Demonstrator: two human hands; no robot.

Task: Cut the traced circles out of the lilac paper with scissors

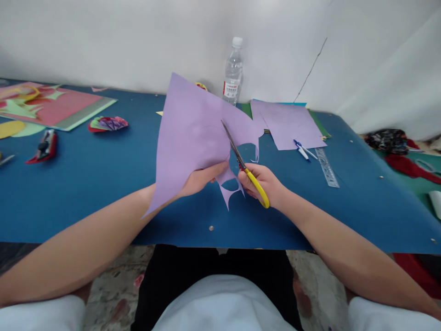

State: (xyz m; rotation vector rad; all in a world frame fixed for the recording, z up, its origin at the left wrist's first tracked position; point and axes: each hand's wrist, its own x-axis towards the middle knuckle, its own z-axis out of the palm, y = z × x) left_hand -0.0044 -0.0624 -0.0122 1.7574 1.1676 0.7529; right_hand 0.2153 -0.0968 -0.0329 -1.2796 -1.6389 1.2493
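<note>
A large sheet of purple paper (193, 128) is held up above the table by my left hand (201, 179), its thumb on the near side and the other fingers mostly hidden behind the sheet. Rounded pieces have been cut out of the paper's right and lower edges, leaving curved gaps and a thin hanging strip. In my right hand (260, 184) is a pair of scissors (257, 186) with yellow handles. Their dark blades point up and to the left, lying against the sheet near its cut edge. Whether the blades are fully closed is hard to see.
On the blue table (103, 161) stands a water bottle (233, 73) by the wall. Purple sheets (289, 124), pens (302, 151) and a clear ruler (326, 168) lie right. At left are coloured paper (69, 103), a folded paper piece (108, 123) and a red-black object (44, 146).
</note>
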